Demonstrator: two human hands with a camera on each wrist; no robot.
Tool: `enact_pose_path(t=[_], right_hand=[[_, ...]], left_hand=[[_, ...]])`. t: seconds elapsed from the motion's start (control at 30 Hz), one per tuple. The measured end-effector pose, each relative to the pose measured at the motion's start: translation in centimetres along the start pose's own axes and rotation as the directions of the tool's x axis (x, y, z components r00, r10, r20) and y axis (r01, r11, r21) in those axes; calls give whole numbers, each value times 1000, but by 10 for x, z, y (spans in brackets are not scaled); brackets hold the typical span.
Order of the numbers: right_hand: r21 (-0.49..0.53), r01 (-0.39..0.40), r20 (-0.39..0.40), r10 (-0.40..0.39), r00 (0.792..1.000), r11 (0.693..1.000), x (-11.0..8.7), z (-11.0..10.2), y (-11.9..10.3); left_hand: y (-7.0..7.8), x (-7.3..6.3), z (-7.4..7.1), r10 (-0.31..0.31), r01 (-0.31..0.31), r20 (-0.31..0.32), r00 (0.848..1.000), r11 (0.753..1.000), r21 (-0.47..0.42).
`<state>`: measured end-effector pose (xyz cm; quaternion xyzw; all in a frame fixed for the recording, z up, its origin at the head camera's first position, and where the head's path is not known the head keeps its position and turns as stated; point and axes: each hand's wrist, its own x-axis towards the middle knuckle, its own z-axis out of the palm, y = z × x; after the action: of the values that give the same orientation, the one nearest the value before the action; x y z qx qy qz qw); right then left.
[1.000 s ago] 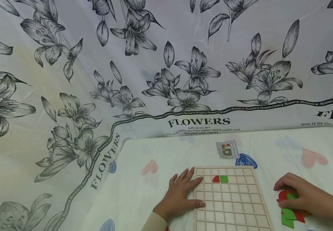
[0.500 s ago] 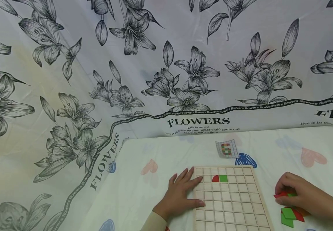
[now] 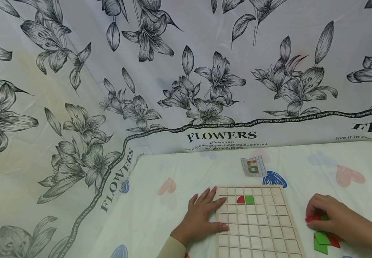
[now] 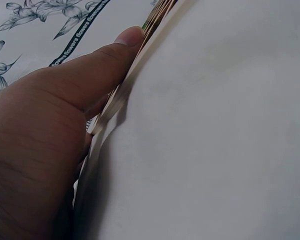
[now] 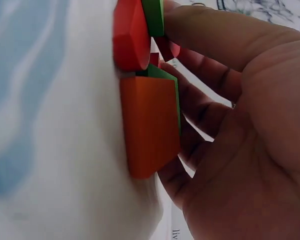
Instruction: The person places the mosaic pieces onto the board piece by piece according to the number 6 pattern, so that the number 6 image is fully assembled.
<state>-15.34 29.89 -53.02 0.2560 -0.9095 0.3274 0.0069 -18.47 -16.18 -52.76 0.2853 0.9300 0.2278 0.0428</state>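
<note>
A pale wooden grid board (image 3: 261, 229) lies on the table, a red quarter-round tile (image 3: 241, 199) and a green square tile (image 3: 249, 199) side by side near its top. My left hand (image 3: 199, 218) rests at the board's left edge, fingers spread, thumb and a fingertip over the rim. To the right of the board, my right hand (image 3: 334, 218) bends over a small pile, pinching a red tile (image 3: 313, 218) between thumb and fingers. Green tiles (image 3: 322, 239) lie below it. Up close, the right wrist view shows an orange block (image 5: 152, 125) beside the fingers, with red and green ones above.
A small printed card (image 3: 253, 166) with a coloured pattern on a grid lies beyond the board. The white tablecloth (image 3: 179, 168) has hearts printed on it, and a flower-patterned curtain (image 3: 173, 89) hangs behind. A bit of red (image 3: 187, 255) shows by the left sleeve.
Within the pile, my right fingers have shifted the red tile slightly left, and it now sits between fingertips and thumb. My left hand and the board have stayed put.
</note>
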Motion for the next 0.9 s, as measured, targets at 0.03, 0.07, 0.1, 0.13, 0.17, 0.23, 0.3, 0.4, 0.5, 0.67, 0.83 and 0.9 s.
enact_pose_path(t=[0.03,0.07,0.1,0.13,0.17,0.23,0.3,0.4,0.5,0.67,0.83,0.9], right_hand=[[0,-27,14,27,1000,1000,1,-1,-2],[2,-52,25,52,998,999,1,-2,-4],[8,-82,42,81,996,997,1,-3,-6],[13,-112,58,111,992,994,2,-4,-8],[11,-136,70,135,988,991,2,-5,-9],[20,-188,87,185,979,982,3,-6,-12],[31,-219,83,216,973,975,4,-7,-14],[31,-240,37,238,970,970,6,-8,-16],[44,-250,-15,251,968,967,7,-10,-19],[117,-328,-48,335,941,937,8,-14,-23],[240,-358,-77,385,920,902,5,-14,-26],[268,-346,-76,378,923,899,5,-15,-26]], left_hand=[[0,0,0,0,0,0,1000,1000,1],[0,0,0,0,0,-1,1000,1000,1],[0,0,0,0,0,0,1000,1000,1],[0,0,0,0,0,0,1000,1000,1],[0,0,0,0,0,1,1000,1000,1],[0,0,0,0,0,1,1000,1000,1],[0,0,0,0,0,2,1000,1000,0],[0,0,-1,1,-1,1,1000,1000,0],[0,1,-1,2,-2,1,1000,1000,1],[0,1,-1,1,-1,6,1000,1000,7],[0,1,-1,5,-5,5,1000,1000,12],[0,1,-1,6,-6,4,1000,1000,11]])
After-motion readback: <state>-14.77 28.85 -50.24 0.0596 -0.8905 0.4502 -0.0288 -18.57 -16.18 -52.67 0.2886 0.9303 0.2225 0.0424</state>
